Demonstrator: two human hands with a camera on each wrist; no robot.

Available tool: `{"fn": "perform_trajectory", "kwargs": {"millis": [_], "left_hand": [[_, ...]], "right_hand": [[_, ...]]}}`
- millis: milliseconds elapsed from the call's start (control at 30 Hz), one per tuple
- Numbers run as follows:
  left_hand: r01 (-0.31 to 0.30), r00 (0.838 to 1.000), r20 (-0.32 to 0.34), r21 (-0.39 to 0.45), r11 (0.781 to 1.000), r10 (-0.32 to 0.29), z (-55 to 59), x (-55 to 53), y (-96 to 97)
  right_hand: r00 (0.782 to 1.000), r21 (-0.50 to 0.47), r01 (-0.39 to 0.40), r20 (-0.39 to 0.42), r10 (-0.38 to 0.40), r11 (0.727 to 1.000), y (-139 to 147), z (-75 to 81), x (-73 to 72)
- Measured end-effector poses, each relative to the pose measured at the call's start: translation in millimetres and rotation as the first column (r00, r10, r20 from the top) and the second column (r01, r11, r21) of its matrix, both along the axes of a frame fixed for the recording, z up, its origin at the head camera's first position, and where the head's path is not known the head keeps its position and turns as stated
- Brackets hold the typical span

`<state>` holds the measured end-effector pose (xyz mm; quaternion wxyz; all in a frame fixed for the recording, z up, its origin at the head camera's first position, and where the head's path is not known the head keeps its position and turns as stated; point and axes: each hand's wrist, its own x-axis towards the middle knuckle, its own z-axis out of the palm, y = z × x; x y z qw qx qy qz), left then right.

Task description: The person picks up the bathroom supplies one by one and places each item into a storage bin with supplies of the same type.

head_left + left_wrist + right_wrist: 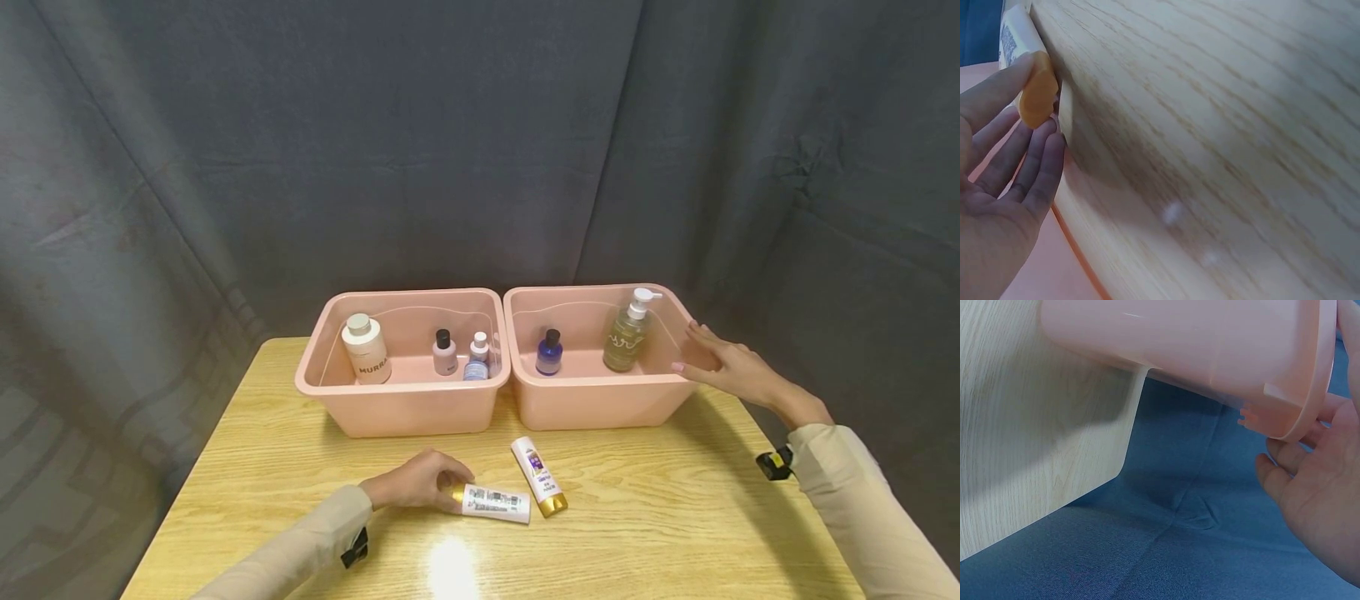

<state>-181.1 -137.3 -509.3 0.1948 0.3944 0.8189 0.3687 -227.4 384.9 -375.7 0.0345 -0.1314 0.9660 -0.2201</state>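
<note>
A white tube with a gold cap lies on the table in the head view, its printed side up. My left hand pinches it by the cap; in the left wrist view the thumb is on one side of the gold cap. Close by lies a second white tube with a gold cap, at a slant. My right hand touches the rim of the right pink bin at its right side, fingers loosely extended. The right wrist view shows fingers by that rim.
The left pink bin holds a large white bottle, a black-capped bottle and a white-capped blue bottle. Inside the right bin stand a blue bottle and a pump bottle. Dark curtains hang behind.
</note>
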Motion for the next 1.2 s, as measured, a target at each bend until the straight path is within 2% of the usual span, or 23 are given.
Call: {"fn": "perform_trajectory", "kwargs": {"millis": [300,633,933,1100,1200], "left_hand": [[-0.028,0.995,0.093,0.024,0.999,0.026,-1.0,0.7,0.1],[-0.032,0.997,0.074,0.012,0.999,0.031,1.3,-0.2,-1.0],[-0.061,0.983,0.176,0.076,0.995,0.047,4.0,-1.6,-0.2],[-0.088,0.982,0.178,0.1,0.991,0.069,7.4,-1.7,-0.7],[-0.11,0.975,0.203,0.11,0.988,0.086,10.5,-1.8,-0.5]], "right_hand": [[1.0,-0.005,0.0,0.0,0.0,1.0,0,0.1,-0.1],[1.0,-0.005,-0.001,-0.008,0.001,1.0,2,-1.1,-0.9],[1.0,-0.007,0.005,0.001,-0.005,1.0,1,-0.7,-0.2],[1.0,-0.003,0.006,-0.002,-0.006,1.0,1,-0.6,-0.1],[1.0,0.0,0.006,-0.006,-0.006,1.0,1,-0.6,-0.3]]}}
